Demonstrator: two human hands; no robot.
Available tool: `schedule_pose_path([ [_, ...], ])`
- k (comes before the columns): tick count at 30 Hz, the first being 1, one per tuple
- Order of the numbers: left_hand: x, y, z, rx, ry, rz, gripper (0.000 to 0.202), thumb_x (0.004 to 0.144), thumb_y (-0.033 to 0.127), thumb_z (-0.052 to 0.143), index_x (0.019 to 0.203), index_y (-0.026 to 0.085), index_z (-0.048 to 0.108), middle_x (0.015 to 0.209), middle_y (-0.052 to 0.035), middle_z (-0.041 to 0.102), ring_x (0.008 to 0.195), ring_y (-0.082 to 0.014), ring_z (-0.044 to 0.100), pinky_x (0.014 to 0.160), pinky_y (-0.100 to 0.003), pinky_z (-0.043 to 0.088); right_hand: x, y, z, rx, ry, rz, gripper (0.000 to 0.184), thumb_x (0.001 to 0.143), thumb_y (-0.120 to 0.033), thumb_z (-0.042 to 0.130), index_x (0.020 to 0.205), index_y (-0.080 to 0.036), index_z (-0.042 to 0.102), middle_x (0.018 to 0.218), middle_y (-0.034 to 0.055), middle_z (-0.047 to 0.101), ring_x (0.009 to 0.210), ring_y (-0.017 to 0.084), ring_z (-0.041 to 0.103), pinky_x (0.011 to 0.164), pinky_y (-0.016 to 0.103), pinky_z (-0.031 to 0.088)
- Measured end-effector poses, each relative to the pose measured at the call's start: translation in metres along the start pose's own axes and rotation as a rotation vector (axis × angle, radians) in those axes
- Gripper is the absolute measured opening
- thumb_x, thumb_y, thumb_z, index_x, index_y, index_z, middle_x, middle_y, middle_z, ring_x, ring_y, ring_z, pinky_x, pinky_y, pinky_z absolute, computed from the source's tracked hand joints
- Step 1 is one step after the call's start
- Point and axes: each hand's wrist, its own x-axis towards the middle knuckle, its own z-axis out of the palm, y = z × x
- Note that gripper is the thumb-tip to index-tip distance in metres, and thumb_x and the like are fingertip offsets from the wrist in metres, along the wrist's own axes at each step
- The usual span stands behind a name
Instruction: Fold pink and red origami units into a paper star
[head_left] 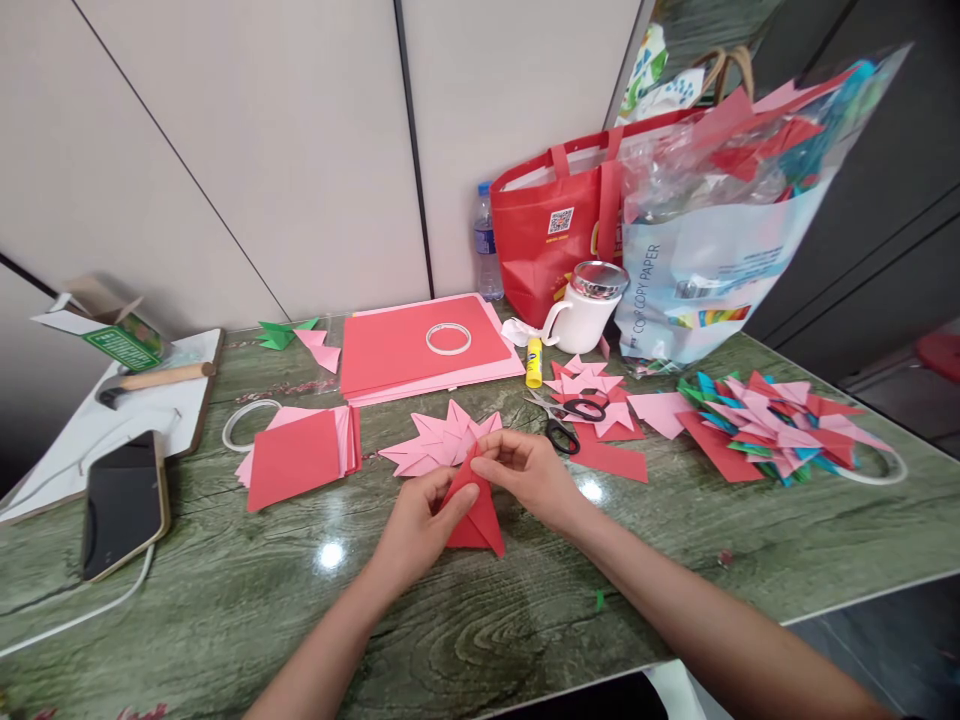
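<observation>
Centre-left of frame: red-topped paper stack [296, 460] sat on worktop [262, 595], likely for easy reach. Lower centre: left hand [421, 518] clamped folded red paper [480, 517], fingers closed, apparently steadying it; right hand [531, 474] pinched its upper tip, fingers nearly together, presumably controlling crease.

Bright light is falling from above; two white glare spots [330, 556] are showing on the glossy counter [420, 640]. Dark panels [885, 190] at right are reading dim. Wide-angle distortion is stretching the plastic bag [690, 270] outward; its small print is blurring.
</observation>
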Motion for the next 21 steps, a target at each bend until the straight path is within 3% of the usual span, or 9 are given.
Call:
schedule_pose_path([
  [2,0.0,-0.0002,-0.0002,0.079,-0.01,0.022,0.042,0.076,0.047,0.053,0.051,0.018,0.036,0.051,0.0058,0.029,0.049,-0.0083,0.026,0.045,-0.021,0.021,-0.001,-0.0017,0.0006,-0.038,-0.027,-0.02,0.02,0.069,-0.036,0.068,0.074,-0.018,0.06,0.068,-0.0008,0.06,0.063,0.012,0.054,0.061,0.026,0.043],
  [5,-0.0014,-0.0009,0.0003,0.119,-0.063,0.015,0.048,0.076,0.053,0.049,0.049,0.019,0.031,0.052,0.0055,0.023,0.05,-0.008,0.021,0.045,-0.022,0.016,-0.0023,-0.0033,0.0007,-0.067,-0.048,-0.052,0.02,0.073,-0.038,0.064,0.076,-0.018,0.062,0.075,0.0006,0.063,0.071,0.014,0.057,0.068,0.028,0.045],
  [10,-0.0045,-0.0013,0.0023,0.097,-0.128,-0.006,0.051,0.076,0.057,0.049,0.049,0.019,0.029,0.051,0.0054,0.021,0.048,-0.0074,0.019,0.044,-0.022,0.013,-0.0065,-0.0024,0.0036,-0.137,-0.002,-0.099,0.026,0.076,-0.04,0.06,0.064,-0.018,0.056,0.061,-0.0004,0.058,0.06,0.013,0.052,0.06,0.026,0.044],
  [15,-0.0061,-0.0002,0.0028,0.027,-0.181,-0.058,0.049,0.076,0.057,0.049,0.05,0.018,0.035,0.05,0.0052,0.026,0.048,-0.0072,0.021,0.044,-0.022,0.014,-0.009,-0.0009,0.0076,-0.177,0.06,-0.115,0.02,0.078,-0.036,0.057,0.066,-0.019,0.056,0.062,-0.0002,0.058,0.059,0.013,0.051,0.057,0.025,0.042],
  [21,-0.0051,0.0004,0.0008,0.025,-0.121,-0.075,0.052,0.074,0.059,0.052,0.048,0.017,0.037,0.049,0.0056,0.025,0.048,-0.0071,0.02,0.043,-0.021,0.014,-0.0053,-0.004,0.002,-0.188,-0.119,-0.06,0.021,0.077,-0.037,0.059,0.069,-0.018,0.059,0.07,0.0005,0.062,0.065,0.013,0.053,0.061,0.025,0.042],
])
